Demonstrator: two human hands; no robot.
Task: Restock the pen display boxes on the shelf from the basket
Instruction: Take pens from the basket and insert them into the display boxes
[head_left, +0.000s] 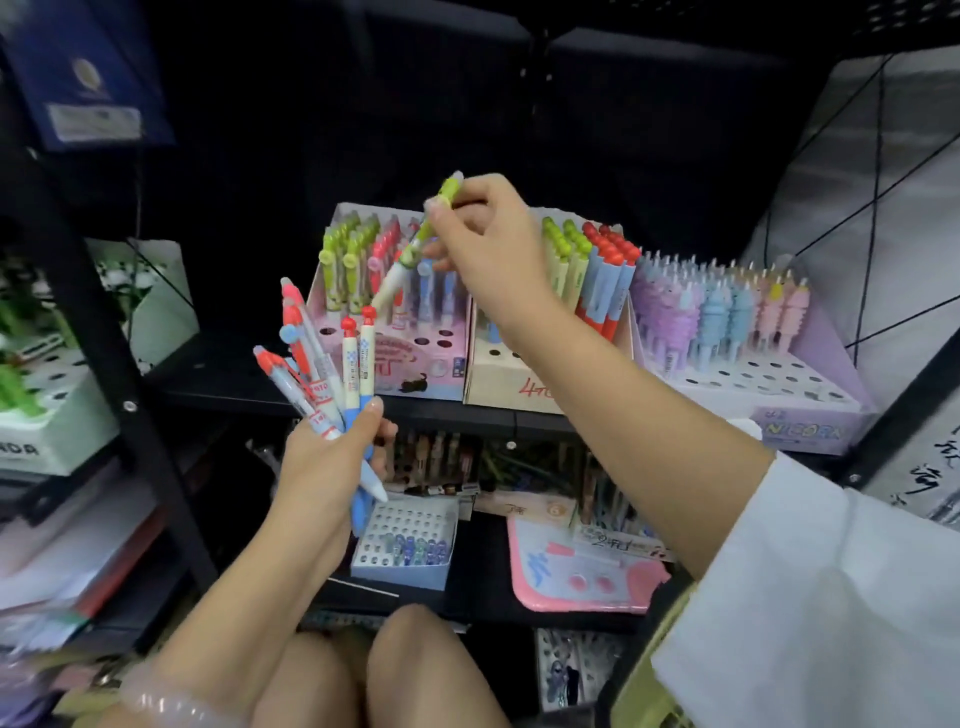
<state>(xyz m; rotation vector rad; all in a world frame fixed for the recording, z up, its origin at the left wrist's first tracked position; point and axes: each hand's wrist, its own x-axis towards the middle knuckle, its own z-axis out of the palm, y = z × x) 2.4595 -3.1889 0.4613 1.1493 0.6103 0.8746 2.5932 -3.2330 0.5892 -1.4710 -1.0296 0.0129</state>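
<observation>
My left hand (332, 462) grips a fanned bunch of pens (322, 364) with red and blue caps, held in front of the shelf edge. My right hand (488, 244) pinches one green-topped pen (415, 244) by its upper end, tip slanting down over the pink display box (410, 364). That box holds green, red and blue pens at the back, with several bare holes in front. Beside it stands a cream display box (498, 379) with green and red-blue pens, partly hidden by my right forearm. No basket is visible.
A purple display box (800, 426) of pastel pens sits at the right of the shelf. A green-white box (57, 415) stands on the left shelf behind a black post (130, 374). Below are a blue holed box (405, 545), a pink board (582, 571) and my knees.
</observation>
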